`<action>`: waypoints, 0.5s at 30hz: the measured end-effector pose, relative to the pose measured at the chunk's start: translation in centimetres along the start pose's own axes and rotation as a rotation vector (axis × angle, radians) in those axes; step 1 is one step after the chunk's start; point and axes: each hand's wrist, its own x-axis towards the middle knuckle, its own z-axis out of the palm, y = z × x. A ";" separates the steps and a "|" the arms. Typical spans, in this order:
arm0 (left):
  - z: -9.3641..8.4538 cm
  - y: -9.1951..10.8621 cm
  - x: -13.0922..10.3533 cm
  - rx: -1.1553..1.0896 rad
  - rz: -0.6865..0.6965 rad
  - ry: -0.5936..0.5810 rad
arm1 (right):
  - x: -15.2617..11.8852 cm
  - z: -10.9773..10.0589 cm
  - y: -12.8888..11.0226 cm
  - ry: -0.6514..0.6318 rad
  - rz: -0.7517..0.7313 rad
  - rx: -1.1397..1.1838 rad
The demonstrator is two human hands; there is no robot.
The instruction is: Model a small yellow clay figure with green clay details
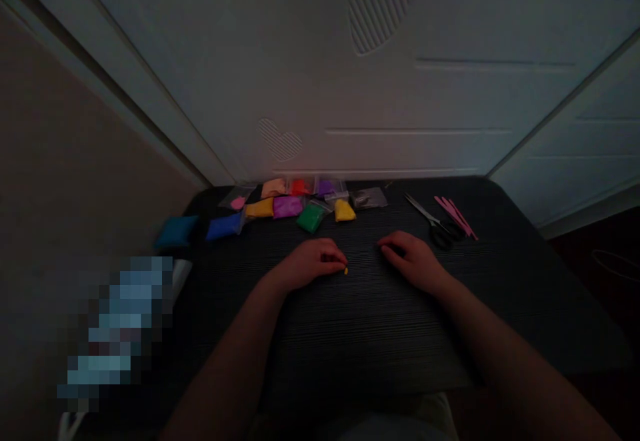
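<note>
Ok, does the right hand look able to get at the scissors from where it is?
Probably yes. The right hand seems to hold nothing, and the scissors lie just beyond it with their handles on the near side. Nothing appears to stand between; the pink strips lie close beside the handles.

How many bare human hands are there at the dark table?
2. The bare left hand is at a tiny yellow piece; the bare right hand is nearer the black-handled metal scissors.
</note>
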 end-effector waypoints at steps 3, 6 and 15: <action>0.0 0.0 0.0 0.006 0.018 -0.030 | 0.0 0.0 0.0 0.003 0.006 0.004; 0.0 0.1 0.0 0.022 0.032 -0.053 | -0.1 0.1 0.2 0.004 0.011 0.011; 0.4 -0.3 0.0 0.056 0.098 -0.045 | -0.1 0.2 0.2 0.019 0.014 0.011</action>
